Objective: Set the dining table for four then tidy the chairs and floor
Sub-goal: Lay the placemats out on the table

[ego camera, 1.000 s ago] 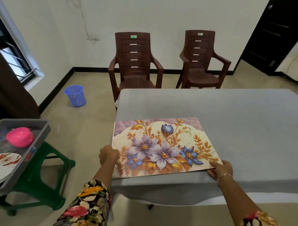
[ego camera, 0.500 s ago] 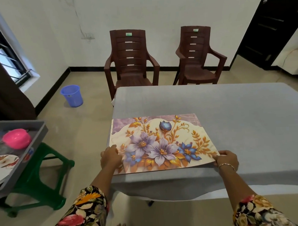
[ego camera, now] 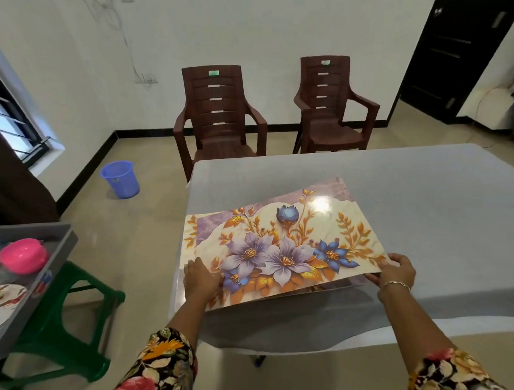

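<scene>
Head camera: A person stood at the near edge of the dining table (ego camera: 426, 187), draped in a grey cloth, holding a floral placemat (ego camera: 281, 246) by its two near corners. The right hand (ego camera: 396, 272) pinched the near-right corner, fingers curled over the top, and that side stood raised off a second mat (ego camera: 336, 287) whose edge showed just beneath. The left hand (ego camera: 199, 278) lay across the near-left corner with fingers on the printed face; whether the thumb hooked under could not be told.

The mat sat at the table's near-left corner, askew to the edges. No place had yet been set. To do the step well, the top mat would likely need peeling cleanly from the one below, both corners rising together so the glossy sheet did not buckle, then laying square to a table edge in front of a seat.

Two brown chairs (ego camera: 217, 114) (ego camera: 331, 103) stood beyond the far side. A blue bucket (ego camera: 120, 178) sat on the floor. At left, a grey tray (ego camera: 61, 253) on a green stool (ego camera: 78, 306) held a pink bowl (ego camera: 23, 255) and a plate (ego camera: 4, 297).
</scene>
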